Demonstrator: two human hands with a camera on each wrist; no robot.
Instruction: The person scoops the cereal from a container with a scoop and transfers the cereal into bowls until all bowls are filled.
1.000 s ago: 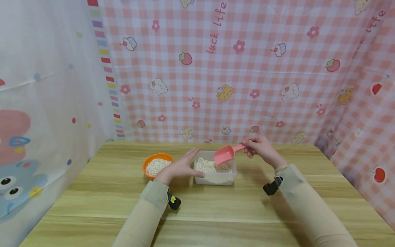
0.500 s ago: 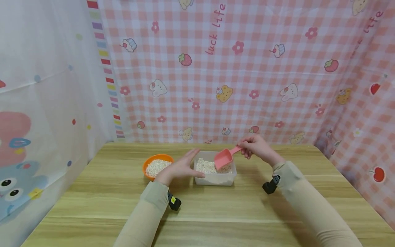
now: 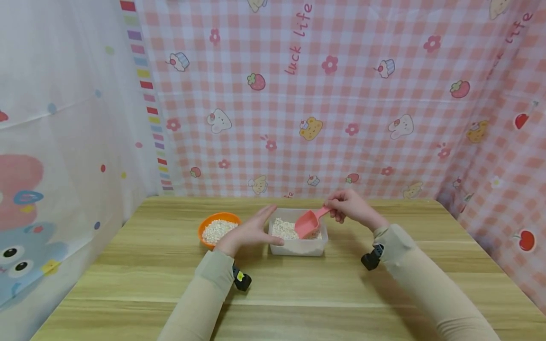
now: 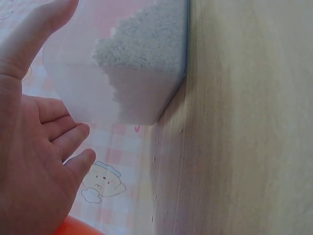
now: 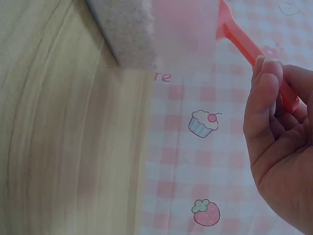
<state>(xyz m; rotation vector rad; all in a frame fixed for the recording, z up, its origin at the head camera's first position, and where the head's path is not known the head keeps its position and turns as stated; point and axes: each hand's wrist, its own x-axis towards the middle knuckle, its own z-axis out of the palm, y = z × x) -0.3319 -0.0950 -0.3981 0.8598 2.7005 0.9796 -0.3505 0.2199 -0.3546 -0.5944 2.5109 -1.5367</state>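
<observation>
A translucent white box (image 3: 297,247) partly filled with pale oat-like flakes (image 3: 283,228) stands at the middle back of the table. My right hand (image 3: 351,207) pinches the handle of a pink scoop (image 3: 306,224), whose bowl dips inside the box against the flakes. In the right wrist view the fingers and thumb curl round the scoop's handle (image 5: 244,45). My left hand (image 3: 249,233) lies along the box's left side, its thumb at the front and its fingers extended; the left wrist view (image 4: 44,161) shows them at the wall. Behind that hand, an orange bowl (image 3: 203,232) heaped with the same pale flakes is partly hidden.
The wooden table (image 3: 290,298) runs up to a pink checked cloth (image 3: 298,142) hanging along its back edge. A few stray flakes lie on the wood beside the box in the left wrist view. Patterned cloths also hang at both sides.
My right hand has shifted slightly left, and the scoop's bowl has lowered and tipped into the flakes. The left hand, box and orange bowl stay put.
</observation>
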